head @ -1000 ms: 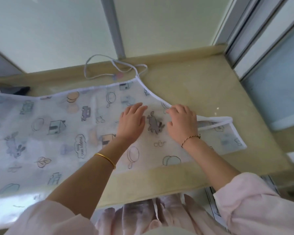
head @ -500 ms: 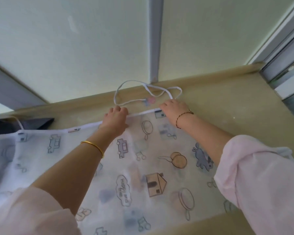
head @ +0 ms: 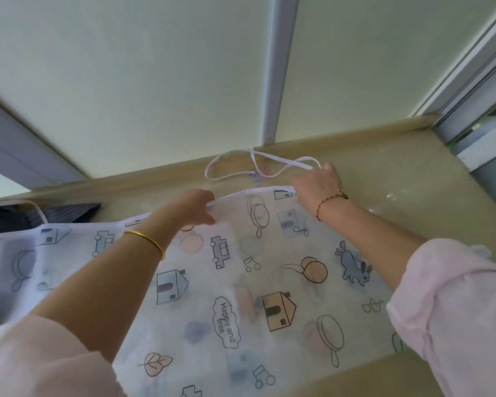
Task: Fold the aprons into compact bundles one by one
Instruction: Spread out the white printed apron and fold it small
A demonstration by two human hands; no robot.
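Presently the apron (head: 241,282) lies spread flat on the beige worktop (head: 407,190), its printed side up: houses, cars, magnifying glasses, a rabbit, leaves, music notes and a cloud reading "Happy and free". It covers most of the worktop in front of me, running off toward the left, with its white-bound top edge on the far side, near the raised back ledge (head: 155,176).

My left hand (head: 195,204) sits at that top edge, left of centre. The fingers are curled over the hem and the cloth lifts slightly there, so the grip is closed on the apron's edge. A gold bangle (head: 145,242) rings that wrist.

My right hand (head: 318,184) is at the right corner of the same edge, knuckles up. The fingers fold down onto the hem where the white neck strap (head: 255,164) joins; the thumb tip reaches the strap's right end. I cannot tell whether this grip pinches the cloth or only presses on it. A thin dark bracelet (head: 330,200) crosses that wrist.

The neck strap lies in a loose loop on the worktop beyond the apron, against the back ledge. A small pink and blue print shows inside the loop, blurred.

At far left a dark striped cloth (head: 69,213) lies beside the apron, with a white cord (head: 38,209) over it. Pale pink sleeves (head: 453,310) cover both my upper arms.
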